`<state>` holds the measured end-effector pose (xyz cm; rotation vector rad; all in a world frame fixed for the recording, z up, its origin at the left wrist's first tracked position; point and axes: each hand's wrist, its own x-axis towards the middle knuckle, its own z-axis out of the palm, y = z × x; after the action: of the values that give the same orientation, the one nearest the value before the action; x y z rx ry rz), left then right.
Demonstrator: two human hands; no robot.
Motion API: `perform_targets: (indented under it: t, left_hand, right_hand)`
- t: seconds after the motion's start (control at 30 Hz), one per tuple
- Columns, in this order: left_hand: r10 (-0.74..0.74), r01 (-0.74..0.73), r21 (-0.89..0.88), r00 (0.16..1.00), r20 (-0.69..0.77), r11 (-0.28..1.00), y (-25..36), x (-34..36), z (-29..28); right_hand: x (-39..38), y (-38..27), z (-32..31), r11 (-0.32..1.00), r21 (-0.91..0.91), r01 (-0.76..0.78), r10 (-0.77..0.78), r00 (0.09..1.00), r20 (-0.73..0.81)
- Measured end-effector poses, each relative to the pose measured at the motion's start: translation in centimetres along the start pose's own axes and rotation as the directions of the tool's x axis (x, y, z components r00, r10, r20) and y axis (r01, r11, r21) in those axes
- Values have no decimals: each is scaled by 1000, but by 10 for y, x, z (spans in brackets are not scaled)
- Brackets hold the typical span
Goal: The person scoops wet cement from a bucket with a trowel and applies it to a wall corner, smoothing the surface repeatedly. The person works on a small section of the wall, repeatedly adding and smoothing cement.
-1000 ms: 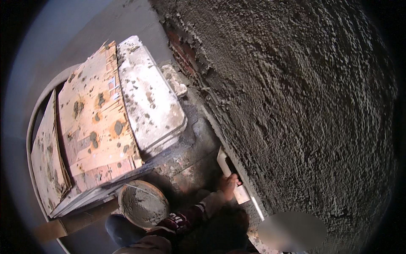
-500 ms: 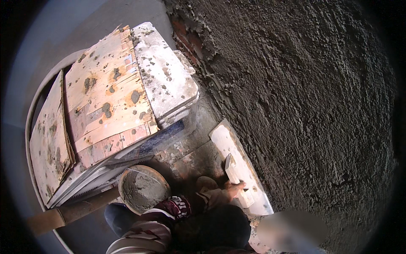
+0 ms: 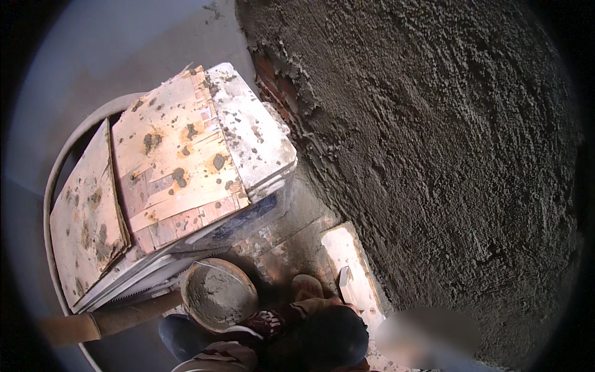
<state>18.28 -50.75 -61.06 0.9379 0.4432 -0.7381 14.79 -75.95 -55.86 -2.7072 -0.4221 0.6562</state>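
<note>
Wall: coarse grey plaster (image 3: 471, 186) fills the side toward 3 o'clock, with a strip of bare red brick (image 3: 276, 84) near 12.
Float: pale, long and narrow, the board (image 3: 338, 242) slants at 5 o'clock just beside the plaster; I cannot tell whether they touch. Its raised handle (image 3: 346, 285) faces me.
Left hand: a sliver of fingers (image 3: 352, 306) shows at the handle's lower end; a dark rounded form (image 3: 334, 340) hides the rest, so I cannot tell how they close.
Right hand: I cannot make it out, nor tell its state.
Sleeve: maroon, patterned (image 3: 269, 322), reaching from 7 toward 5.
Bucket: round, tan-rimmed (image 3: 251, 282), at 7, holding grey mortar (image 3: 217, 294).
Plywood: two splattered sheets (image 3: 167, 204) at 9, beside a white, speckled slab (image 3: 257, 139) toward 10.
</note>
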Motion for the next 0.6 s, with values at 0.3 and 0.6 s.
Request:
perform_targets:
  t: [0.3,0.6]
  left_hand:
    - [815,-159,807,241,-527,569,87,-242,-69]
    - [565,268,506,-235,-791,820,-78,-388,-154]
  right_hand:
    - [-51,28,-53,997,65,-38,41,998,-47]
    - [43,-32,-52,964,145,223,-232,972,46]
